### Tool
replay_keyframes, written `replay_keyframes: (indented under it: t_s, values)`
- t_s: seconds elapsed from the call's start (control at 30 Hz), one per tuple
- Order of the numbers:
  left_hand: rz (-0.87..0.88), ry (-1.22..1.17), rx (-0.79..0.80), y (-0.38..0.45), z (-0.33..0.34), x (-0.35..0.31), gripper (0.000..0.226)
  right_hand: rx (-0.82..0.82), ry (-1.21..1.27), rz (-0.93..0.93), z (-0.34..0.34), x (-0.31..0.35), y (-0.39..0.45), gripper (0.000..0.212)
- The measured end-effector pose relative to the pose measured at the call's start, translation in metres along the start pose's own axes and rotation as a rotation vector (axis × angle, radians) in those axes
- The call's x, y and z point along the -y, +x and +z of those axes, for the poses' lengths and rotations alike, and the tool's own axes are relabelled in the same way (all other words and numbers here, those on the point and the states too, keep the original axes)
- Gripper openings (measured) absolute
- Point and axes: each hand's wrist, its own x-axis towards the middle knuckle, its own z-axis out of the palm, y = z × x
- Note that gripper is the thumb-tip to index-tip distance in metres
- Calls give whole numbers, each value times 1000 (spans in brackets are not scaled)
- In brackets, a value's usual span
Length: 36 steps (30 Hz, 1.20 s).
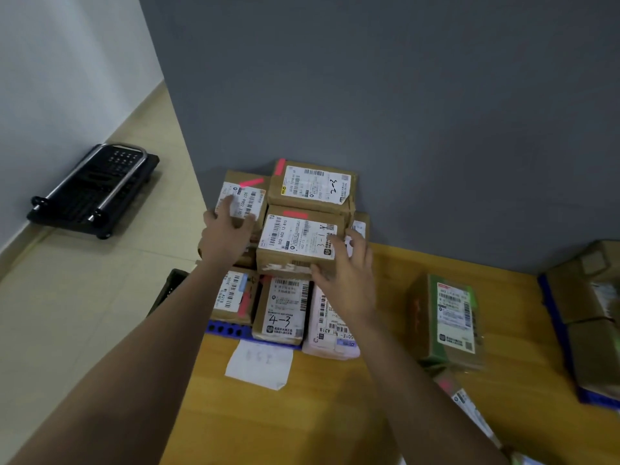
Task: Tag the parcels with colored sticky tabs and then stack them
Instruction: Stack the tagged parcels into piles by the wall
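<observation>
**Both my hands on the parcel stack**

Nearest me, on the bare yellow table (302, 414), lies a white slip of paper (260, 364), just in front of the stack. Off to my right sits a parcel with a green tab (448, 325), well apart from my hands, and beyond it a pile of brown boxes (590, 317) on a blue tray at the table's edge.

The bottom row of the stack rests on a blue tray (224, 328): a box marked 4-3 (283, 310) in the middle, a pale pink mailer (330, 325) to its right.

My right hand (347, 278) rests on the near right corner of the box marked 3-1 (298, 241), fingers spread and only lightly bent over its top, thumb against the front face. That box carries a red tab (295, 214) at its far edge.

My left hand (228, 234) lies flat, fingers straight, on the label of the left-hand box (245, 199), which has a pink tab (251, 182) across its top.

Farthest back, against the grey wall, sits the box marked 2-3 (313, 184), touching the 3-1 box, with a red tab on its far left corner.

On the floor to the left lies a folded black trolley (95, 191).
</observation>
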Motion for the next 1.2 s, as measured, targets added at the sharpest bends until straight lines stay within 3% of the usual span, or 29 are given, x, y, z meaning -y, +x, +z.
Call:
replay_keyframes:
  t_s: [0.13, 0.23, 0.3, 0.43, 0.53, 0.63, 0.7, 0.83, 0.97, 1.07, 1.2]
  values:
    - [9, 125, 3, -7, -4, 0, 61, 113, 110, 104, -9, -1, -12, 66]
    - [229, 205, -159, -37, -1, -4, 60, 90, 213, 244, -31, -12, -44, 68]
    - [384, 161, -168, -65, 6, -11, 61, 35, 244, 339, -51, -25, -75, 64]
    - [648, 96, -60, -134, 36, -33, 51, -7, 153, 554, -88, -71, -143, 56]
    - [661, 31, 196, -187, 67, -43, 45, 18, 41, 695, -115, -110, -197, 39]
    - [716, 62, 427, -226, 96, -43, 38, 202, -77, 726, -130, -145, -235, 33]
    - [691, 117, 554, -243, 111, -43, 40, 392, -134, 728, -130, -164, -243, 51]
    - [646, 186, 596, -265, 128, -39, 42, 663, -197, 753, -117, -181, -231, 83]
    - [596, 224, 626, -277, 137, -37, 41, 783, -278, 616, -112, -190, -218, 93]
    - [571, 201, 605, -281, 141, -39, 41, 718, -249, 591, -126, -198, -215, 91]
    - [481, 102, 513, -272, 131, -43, 39, 307, -229, 474, -158, -186, -227, 93]
